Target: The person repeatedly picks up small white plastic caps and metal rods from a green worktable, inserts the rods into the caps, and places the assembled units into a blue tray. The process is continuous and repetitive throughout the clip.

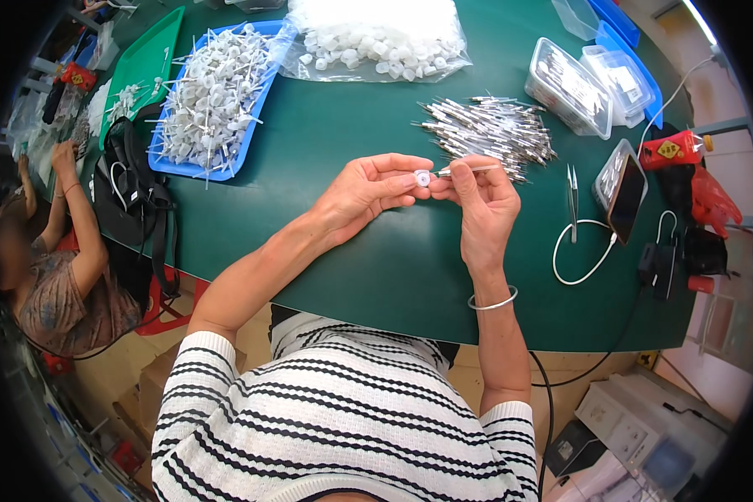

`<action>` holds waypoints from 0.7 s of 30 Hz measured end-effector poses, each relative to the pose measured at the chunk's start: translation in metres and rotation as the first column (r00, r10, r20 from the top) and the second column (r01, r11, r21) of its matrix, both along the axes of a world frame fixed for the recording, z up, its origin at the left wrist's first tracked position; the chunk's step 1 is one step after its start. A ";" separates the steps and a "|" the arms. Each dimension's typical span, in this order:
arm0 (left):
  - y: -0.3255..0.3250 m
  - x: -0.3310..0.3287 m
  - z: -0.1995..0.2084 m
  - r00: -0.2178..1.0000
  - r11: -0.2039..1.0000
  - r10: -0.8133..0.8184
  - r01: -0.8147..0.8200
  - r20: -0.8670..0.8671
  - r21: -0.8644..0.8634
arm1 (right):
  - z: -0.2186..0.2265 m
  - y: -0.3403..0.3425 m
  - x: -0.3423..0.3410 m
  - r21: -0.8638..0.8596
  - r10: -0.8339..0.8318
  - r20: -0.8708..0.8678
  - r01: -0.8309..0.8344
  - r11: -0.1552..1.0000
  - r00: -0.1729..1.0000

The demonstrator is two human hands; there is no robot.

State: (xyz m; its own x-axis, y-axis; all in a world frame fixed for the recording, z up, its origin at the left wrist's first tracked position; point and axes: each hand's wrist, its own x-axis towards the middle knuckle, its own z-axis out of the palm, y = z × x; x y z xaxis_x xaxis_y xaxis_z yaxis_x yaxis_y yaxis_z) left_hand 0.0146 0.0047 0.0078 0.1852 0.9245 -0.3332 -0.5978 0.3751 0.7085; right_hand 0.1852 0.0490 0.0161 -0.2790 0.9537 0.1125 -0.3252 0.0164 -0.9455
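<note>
Rod [484, 168] — partly hidden in right hand [484, 201] | cap [422, 178] — left hand [375, 186]

The left hand [361, 196] pinches a white cap [423, 179] over the worktop [376, 280]. The right hand [487, 209] holds a thin rod [484, 168].

Black-striped white knit top [335, 418], short sleeves [194, 372], 1 silvery right-wrist bangle [495, 306]
</note>
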 end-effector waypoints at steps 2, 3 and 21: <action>0.000 0.000 0.000 1.000 1.000 0.001 -0.001 0.000 -0.004 | 0.000 0.000 0.000 0.007 0.006 0.003 -0.006 1.000 1.000; 0.000 0.000 0.000 1.000 1.000 0.001 -0.001 0.003 -0.002 | 0.000 0.000 0.000 0.013 0.004 0.015 -0.004 1.000 1.000; 0.000 0.000 -0.003 1.000 1.000 -0.007 0.007 -0.015 0.008 | 0.003 -0.003 0.001 0.244 -0.082 0.286 0.010 0.970 0.955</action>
